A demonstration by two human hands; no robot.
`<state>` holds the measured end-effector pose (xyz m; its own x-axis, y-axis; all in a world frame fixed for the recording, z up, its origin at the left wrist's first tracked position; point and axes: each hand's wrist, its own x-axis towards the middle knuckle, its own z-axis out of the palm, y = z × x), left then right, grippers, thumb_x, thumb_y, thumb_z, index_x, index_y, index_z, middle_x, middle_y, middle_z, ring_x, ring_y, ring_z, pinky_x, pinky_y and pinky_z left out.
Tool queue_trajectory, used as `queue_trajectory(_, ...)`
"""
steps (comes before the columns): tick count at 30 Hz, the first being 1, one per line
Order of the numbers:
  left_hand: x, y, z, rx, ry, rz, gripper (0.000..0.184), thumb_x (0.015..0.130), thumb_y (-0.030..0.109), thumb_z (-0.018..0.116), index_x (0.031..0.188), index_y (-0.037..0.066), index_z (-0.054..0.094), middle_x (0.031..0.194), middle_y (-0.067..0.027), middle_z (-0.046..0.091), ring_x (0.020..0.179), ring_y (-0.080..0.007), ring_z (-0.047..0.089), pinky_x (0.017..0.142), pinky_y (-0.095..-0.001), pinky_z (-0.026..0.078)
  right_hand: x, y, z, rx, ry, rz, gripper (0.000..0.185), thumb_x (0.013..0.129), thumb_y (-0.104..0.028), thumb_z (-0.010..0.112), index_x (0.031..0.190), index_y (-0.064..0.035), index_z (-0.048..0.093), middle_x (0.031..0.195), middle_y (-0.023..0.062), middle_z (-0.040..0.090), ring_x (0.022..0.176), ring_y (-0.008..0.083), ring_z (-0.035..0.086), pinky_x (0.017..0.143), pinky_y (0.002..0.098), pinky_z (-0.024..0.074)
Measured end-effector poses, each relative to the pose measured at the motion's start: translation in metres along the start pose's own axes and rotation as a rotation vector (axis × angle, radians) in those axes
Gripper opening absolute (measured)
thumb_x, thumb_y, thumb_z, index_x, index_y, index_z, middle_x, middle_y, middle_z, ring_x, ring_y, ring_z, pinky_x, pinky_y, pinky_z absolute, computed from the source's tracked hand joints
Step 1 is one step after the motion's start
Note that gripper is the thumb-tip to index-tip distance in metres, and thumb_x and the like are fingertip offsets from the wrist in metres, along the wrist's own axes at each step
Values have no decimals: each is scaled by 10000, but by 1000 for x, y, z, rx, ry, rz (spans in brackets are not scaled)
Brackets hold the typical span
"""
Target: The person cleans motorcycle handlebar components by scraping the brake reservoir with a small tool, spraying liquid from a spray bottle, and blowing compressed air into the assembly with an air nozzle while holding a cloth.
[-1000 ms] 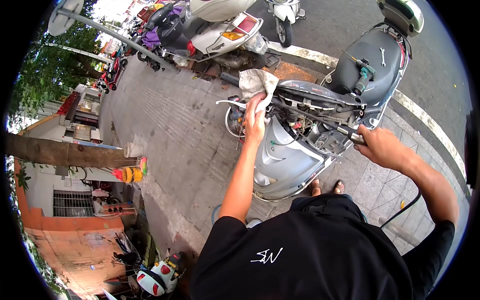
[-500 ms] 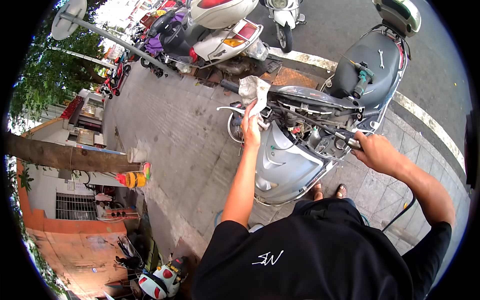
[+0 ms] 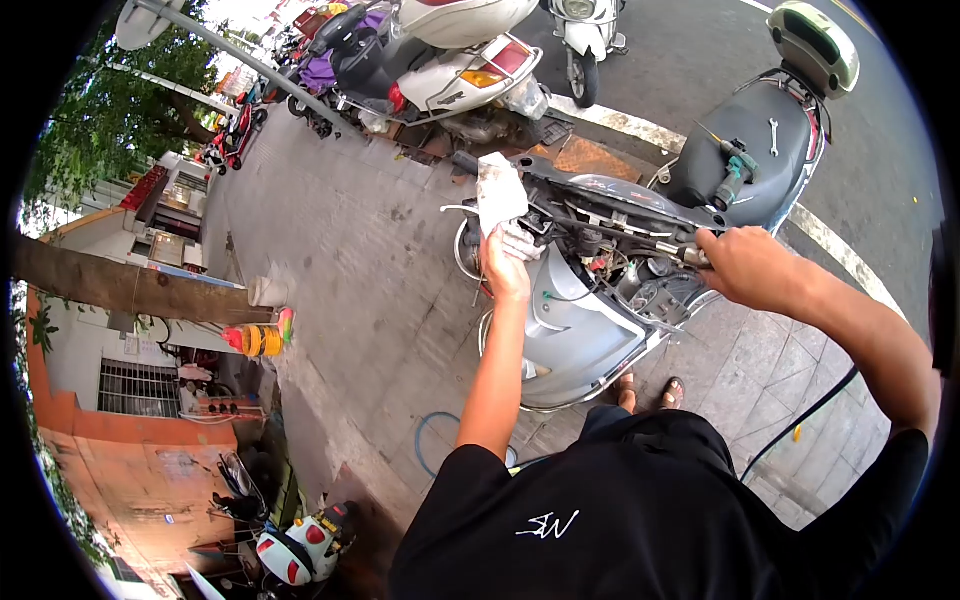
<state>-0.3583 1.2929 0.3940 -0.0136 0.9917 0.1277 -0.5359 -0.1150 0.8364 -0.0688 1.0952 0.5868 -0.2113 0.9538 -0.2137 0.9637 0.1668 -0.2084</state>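
Note:
My left hand (image 3: 506, 262) holds a pale, stained cloth (image 3: 501, 195) over the handlebar area of a silver scooter (image 3: 580, 325). Part of the palm and fingers is covered by the cloth. My right hand (image 3: 740, 262) is wrapped round a metal-ended tool (image 3: 690, 254) with a long thin nozzle pointing left over the scooter's exposed inner parts. A black hose (image 3: 800, 425) hangs below my right forearm. On the scooter's dark seat (image 3: 755, 135) lie a green and black power drill (image 3: 737, 178) and a wrench (image 3: 773, 138).
Parked scooters (image 3: 470, 80) stand along the kerb at the top. A white scooter (image 3: 583, 40) is on the road. Paving (image 3: 370, 270) stretches left towards a tree trunk (image 3: 140, 290). A blue hose (image 3: 425, 440) lies on the ground beside me.
The cloth and my left hand have shifted slightly down along the handlebar area, and the cloth hangs differently. My right hand and its tool have moved up a little. The whole view has shifted slightly.

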Motion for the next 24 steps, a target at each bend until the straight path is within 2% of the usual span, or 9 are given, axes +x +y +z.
queue_trajectory(8,8,28,-15,-148,33,-46,417,977,251,482,1260,-54,515,1290,-165,557,1205,-274,540,1053,-421,402,5,1,-4,-10,-13,15,281,868,-211,646,981,11,515,726,208,640,730,417,643,689,500,502)
queue_trajectory(9,5,35,-5,-109,78,27,394,976,241,479,1251,-38,521,1177,-155,609,1084,-255,608,970,-397,472,5,2,-2,-7,-14,25,287,868,-214,648,993,7,514,730,210,640,736,424,641,699,506,500)
queue_trajectory(10,0,42,4,-113,83,30,394,976,241,479,1251,-38,521,1177,-155,609,1084,-255,608,970,-397,472,5,3,-1,-12,-16,21,287,868,-214,648,993,7,514,730,210,640,736,424,641,699,506,500)
queue_trajectory(11,-5,48,12,21,-15,-22,372,976,230,474,1240,-26,530,1097,-137,626,993,-240,632,892,-367,504,5,3,0,-2,-11,21,290,869,-216,647,997,8,514,734,213,641,743,426,641,705,507,499)
queue_trajectory(13,-6,43,14,205,-307,-93,337,977,212,461,1226,5,553,884,-61,618,738,-158,625,658,-264,508,3,1,1,10,-12,16,293,870,-218,647,1001,9,514,737,216,642,750,427,642,711,508,499)
queue_trajectory(15,-12,32,41,410,-314,91,361,977,230,460,1246,9,556,853,-21,571,697,-98,552,612,-242,444,1,-2,0,37,-20,34,291,874,-217,642,1004,11,516,744,223,645,759,426,644,719,507,498)
queue_trajectory(17,-12,29,52,380,-277,94,336,977,245,461,1199,14,565,852,-13,568,717,-93,554,631,-246,450,-1,-5,3,42,-16,23,289,875,-215,642,1004,12,516,744,223,646,759,424,645,720,506,499)
queue_trajectory(20,-2,27,38,71,-193,-29,253,993,279,466,1063,54,559,889,-23,596,822,-115,599,717,-273,489,-7,1,17,23,20,-4,285,877,-207,642,1007,12,513,740,216,648,740,417,647,705,496,505)
queue_trajectory(24,-11,53,54,110,-53,4,450,1007,278,455,1339,-25,477,1293,-134,550,1198,-227,531,1028,-348,400,-7,-3,19,12,96,-40,279,871,-204,646,991,16,523,726,202,649,708,405,652,657,479,519)
